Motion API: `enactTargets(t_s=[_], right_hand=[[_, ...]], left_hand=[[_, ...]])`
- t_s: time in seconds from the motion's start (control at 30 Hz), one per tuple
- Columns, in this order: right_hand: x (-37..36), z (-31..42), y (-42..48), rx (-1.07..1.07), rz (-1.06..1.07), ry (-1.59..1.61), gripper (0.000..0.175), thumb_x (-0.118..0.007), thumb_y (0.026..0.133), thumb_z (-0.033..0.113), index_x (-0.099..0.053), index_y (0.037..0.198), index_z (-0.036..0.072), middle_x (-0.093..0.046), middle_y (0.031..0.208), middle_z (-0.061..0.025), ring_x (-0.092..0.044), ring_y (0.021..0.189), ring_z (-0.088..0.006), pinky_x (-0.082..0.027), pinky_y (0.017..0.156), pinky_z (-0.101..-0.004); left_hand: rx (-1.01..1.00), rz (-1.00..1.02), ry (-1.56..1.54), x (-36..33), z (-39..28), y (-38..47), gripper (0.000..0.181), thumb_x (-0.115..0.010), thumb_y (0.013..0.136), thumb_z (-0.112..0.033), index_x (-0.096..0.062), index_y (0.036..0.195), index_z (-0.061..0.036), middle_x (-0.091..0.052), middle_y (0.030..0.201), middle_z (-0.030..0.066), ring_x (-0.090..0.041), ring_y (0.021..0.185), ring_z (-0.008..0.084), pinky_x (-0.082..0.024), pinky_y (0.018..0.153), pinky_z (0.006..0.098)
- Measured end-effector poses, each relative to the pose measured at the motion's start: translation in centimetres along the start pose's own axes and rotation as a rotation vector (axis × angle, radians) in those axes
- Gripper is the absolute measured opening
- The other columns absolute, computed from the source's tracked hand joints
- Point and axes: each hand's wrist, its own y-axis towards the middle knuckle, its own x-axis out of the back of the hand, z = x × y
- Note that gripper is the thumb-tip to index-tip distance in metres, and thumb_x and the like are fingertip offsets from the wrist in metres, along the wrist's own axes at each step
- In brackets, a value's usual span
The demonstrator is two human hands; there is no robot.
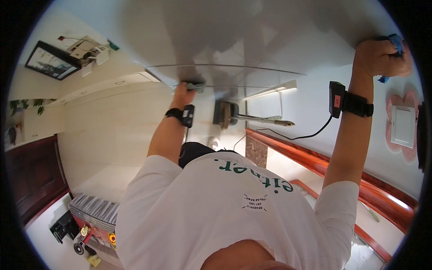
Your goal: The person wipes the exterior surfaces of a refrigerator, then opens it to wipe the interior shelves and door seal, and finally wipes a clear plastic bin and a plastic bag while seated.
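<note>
My left hand [185, 94] grips a grey-green cloth [196, 87] against the lower part of a glossy grey door panel [209, 40], apparently a refrigerator's. Thin horizontal seams cross that panel just above the hand. At the upper right, my right hand [381, 59] is closed around a crumpled blue cloth [395, 44], close to the panel's edge and the white wall. Part of the blue cloth hangs out below the fist. Each wrist carries a strapped black device; a cable [303, 136] runs from the right one.
A broom [281, 123] and a dark dustpan [217, 113] are beside the wall. A light switch [402, 126] with a pink surround is near my right forearm. Reddish wooden trim [303, 155] runs along the right. White cabinets [114, 82] and a television [52, 60] stand to the left.
</note>
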Motion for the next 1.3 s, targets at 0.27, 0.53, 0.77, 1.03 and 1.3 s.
enactTargets(t_s=[0.27,0.53,0.77,1.03,1.3], right_hand=[[3.9,4.5,0.6,-0.362,0.154,0.075,0.039,-0.045,0.095,0.021,-0.060,0.122,-0.002,-0.062,0.124,-0.0214,-0.054,0.118,-0.0425,-0.031,0.107,-0.0518],[13.2,25.1,-3.6,-0.765,1.424,-0.030,0.070,-0.060,0.090,0.037,-0.037,0.150,0.010,-0.024,0.158,-0.0243,-0.015,0.147,-0.0460,-0.012,0.118,-0.0563],[16.9,23.7,-9.1,-0.092,1.081,0.714,0.063,-0.066,0.081,0.027,-0.050,0.141,0.019,-0.038,0.152,-0.0061,-0.022,0.147,-0.0323,-0.025,0.114,-0.0523],[1.8,11.1,7.2,-0.272,0.347,0.223,0.056,-0.052,0.092,0.020,-0.043,0.143,-0.002,-0.039,0.149,-0.0274,-0.032,0.140,-0.0475,-0.020,0.116,-0.0553],[1.5,19.4,7.0,-0.346,0.437,0.060,0.063,-0.049,0.093,0.042,-0.047,0.141,0.001,-0.039,0.149,-0.0258,-0.030,0.139,-0.0490,-0.018,0.111,-0.0625]], left_hand=[[0.286,-0.126,-1.114,18.6,-28.6,8.0,0.059,-0.043,0.077,0.008,-0.040,0.136,0.0027,-0.052,0.128,0.0115,-0.052,0.115,0.0274,-0.042,0.099,0.0344],[-0.615,-0.506,0.620,14.9,-33.7,7.7,0.064,-0.055,0.075,-0.005,-0.043,0.138,0.0016,-0.045,0.135,0.0301,-0.039,0.133,0.0394,-0.024,0.114,0.0488],[-0.826,0.160,0.847,19.5,-31.2,8.1,0.056,-0.071,0.080,-0.042,-0.063,0.122,-0.0062,-0.060,0.132,0.0133,-0.054,0.120,0.0367,-0.042,0.097,0.0562],[-1.272,-0.718,0.771,26.4,-51.7,17.5,0.043,-0.073,0.082,-0.037,-0.064,0.106,-0.0031,-0.070,0.088,0.0112,-0.066,0.079,0.0357,-0.050,0.078,0.0475],[-1.274,-0.780,0.827,24.3,-50.5,18.0,0.044,-0.070,0.074,-0.053,-0.067,0.105,-0.0213,-0.058,0.124,0.0156,-0.052,0.103,0.0436,-0.037,0.075,0.0536]])
